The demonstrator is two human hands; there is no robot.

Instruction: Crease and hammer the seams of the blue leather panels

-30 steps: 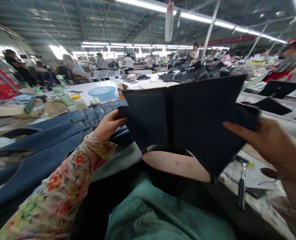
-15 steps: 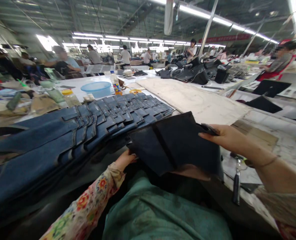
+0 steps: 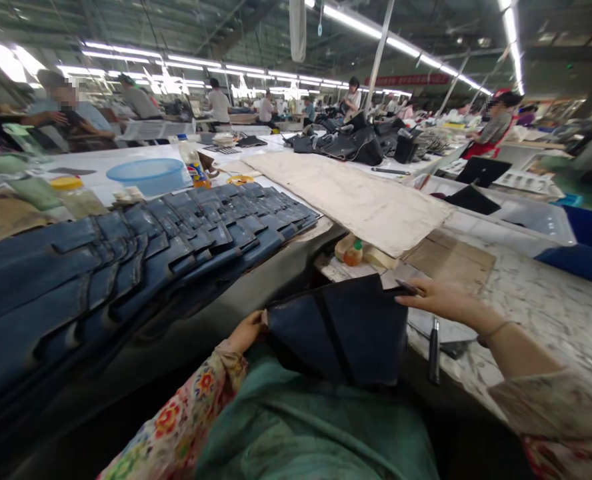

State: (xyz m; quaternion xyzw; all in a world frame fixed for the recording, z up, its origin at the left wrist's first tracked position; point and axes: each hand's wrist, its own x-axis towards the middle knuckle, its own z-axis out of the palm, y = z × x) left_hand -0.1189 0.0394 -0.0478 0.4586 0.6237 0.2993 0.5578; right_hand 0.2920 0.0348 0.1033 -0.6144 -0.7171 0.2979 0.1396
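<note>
The dark blue piece hung above my lap, over the green cloth, between my hands. Its long axis ran roughly nine to three o'clock, the right end tipped toward two; its upper-right corner pointed to one, its dark stripe ran eleven to five. My left hand pinched its left edge, my right hand its right. I judged the step was turning or spreading it; the next move called for an even hold. The pile of blue pieces lay at ten o'clock.
</note>
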